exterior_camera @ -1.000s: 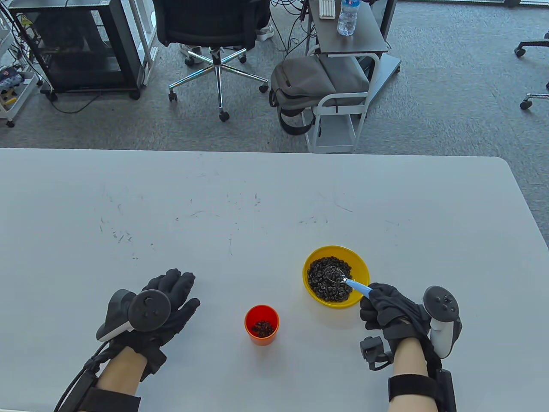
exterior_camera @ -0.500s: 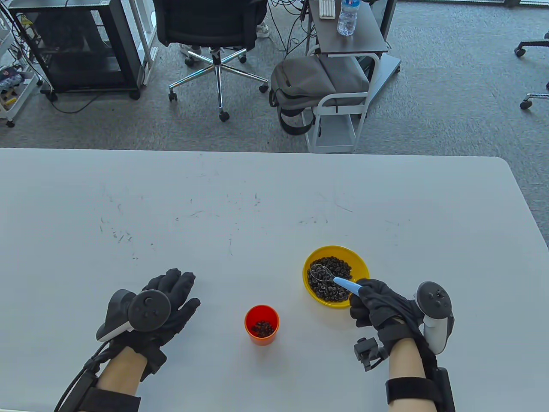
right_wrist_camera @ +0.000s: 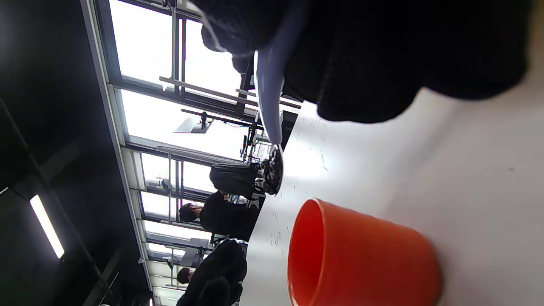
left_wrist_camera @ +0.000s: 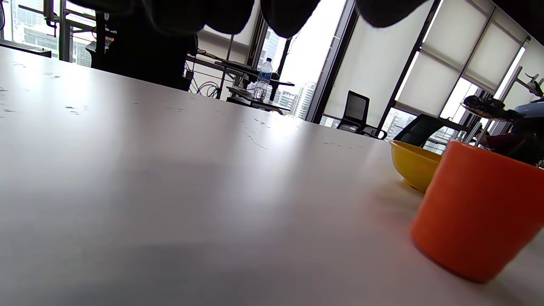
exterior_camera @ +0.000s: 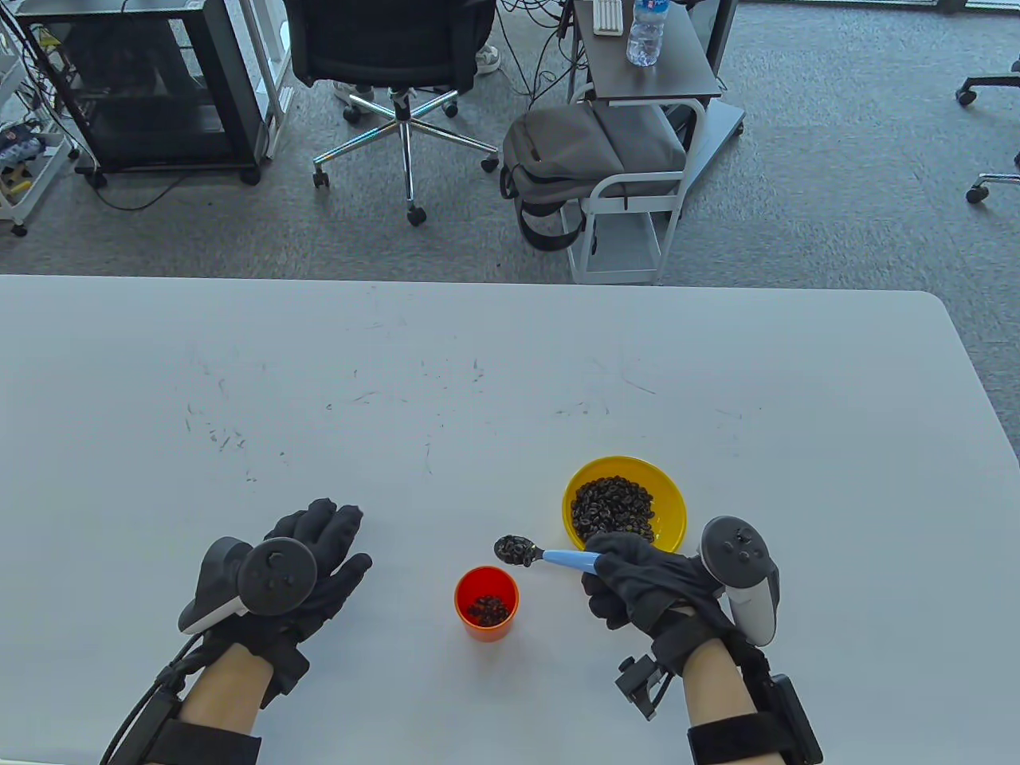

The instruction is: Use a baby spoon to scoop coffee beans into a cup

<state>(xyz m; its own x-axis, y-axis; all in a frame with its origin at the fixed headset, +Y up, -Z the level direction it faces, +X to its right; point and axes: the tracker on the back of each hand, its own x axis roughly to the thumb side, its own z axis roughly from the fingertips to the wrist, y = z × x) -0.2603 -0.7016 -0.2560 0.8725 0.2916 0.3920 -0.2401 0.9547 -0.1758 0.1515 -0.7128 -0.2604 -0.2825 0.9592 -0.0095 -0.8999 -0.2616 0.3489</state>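
Beyond the white table (exterior_camera: 478, 358): an office chair (exterior_camera: 394, 48), grey backpack (exterior_camera: 566, 151), water bottle (exterior_camera: 644, 32)

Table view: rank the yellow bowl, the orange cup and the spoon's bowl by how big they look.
1. yellow bowl
2. orange cup
3. spoon's bowl, loaded with beans; it seems held above the table, so nearer the camera, yet plainly smallest.

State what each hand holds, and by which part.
The right hand grips the baby spoon by the rear of its blue handle, its bowl loaded with beans. The left hand holds nothing, lying flat on the table.
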